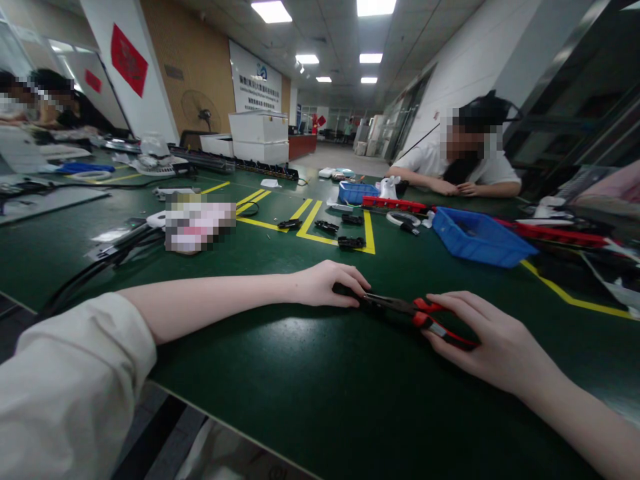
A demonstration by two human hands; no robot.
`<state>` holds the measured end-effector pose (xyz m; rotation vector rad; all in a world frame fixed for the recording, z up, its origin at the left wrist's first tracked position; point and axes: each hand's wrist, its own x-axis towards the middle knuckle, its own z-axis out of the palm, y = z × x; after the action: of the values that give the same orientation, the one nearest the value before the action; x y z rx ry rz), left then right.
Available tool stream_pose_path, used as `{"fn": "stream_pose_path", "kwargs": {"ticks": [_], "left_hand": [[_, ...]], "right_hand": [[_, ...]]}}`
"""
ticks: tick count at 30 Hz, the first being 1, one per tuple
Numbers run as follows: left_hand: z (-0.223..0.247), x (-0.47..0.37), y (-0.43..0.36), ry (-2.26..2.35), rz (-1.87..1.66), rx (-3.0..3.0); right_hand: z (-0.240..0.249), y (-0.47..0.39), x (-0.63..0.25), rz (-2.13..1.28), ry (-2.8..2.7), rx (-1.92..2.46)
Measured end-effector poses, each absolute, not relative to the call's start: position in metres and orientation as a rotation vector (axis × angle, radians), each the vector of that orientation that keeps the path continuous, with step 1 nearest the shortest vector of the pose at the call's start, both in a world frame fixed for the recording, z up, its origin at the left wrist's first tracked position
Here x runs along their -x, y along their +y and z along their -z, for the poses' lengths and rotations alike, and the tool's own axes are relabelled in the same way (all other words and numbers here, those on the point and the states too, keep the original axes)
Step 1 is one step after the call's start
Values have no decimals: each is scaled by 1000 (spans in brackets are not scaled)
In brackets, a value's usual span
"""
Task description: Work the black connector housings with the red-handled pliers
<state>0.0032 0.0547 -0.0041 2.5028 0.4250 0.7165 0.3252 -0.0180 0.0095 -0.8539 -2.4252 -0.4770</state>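
Observation:
My right hand (493,343) grips long-nose pliers (390,303) by their red and black handles, the jaws pointing left. At the jaw tips, my left hand (327,283) has its thumb and fingers pinched together. Whatever small thing is between those fingers is too small and hidden to name. Beyond the hands, several small black parts (351,242) lie on the green table (280,360), in and beside a yellow-taped area.
To the right stands a blue bin (483,240), with a smaller blue bin (357,192) and a red strip (393,204) farther back. A blurred pink item (200,228) and black cables (107,257) lie left. Across the table sits a person (463,153), arms resting on it.

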Motion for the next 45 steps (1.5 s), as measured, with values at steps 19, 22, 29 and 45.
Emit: {"fn": "stream_pose_path", "kwargs": {"ticks": [19,22,29,45], "left_hand": [[-7,-5,41,760,-556,-2616],[-11,-7,38,854,-417,-2645],[-14,-8,35,972,-325,-2698],[-16,-7,36,850,-283,-2782]], "right_hand": [[-11,-18,-330,329,-2456,940],[-13,-19,-326,379,-2462,965],[-17,-21,-316,435,-2463,939],[-8,-13,-327,400,-2551,909]]}}
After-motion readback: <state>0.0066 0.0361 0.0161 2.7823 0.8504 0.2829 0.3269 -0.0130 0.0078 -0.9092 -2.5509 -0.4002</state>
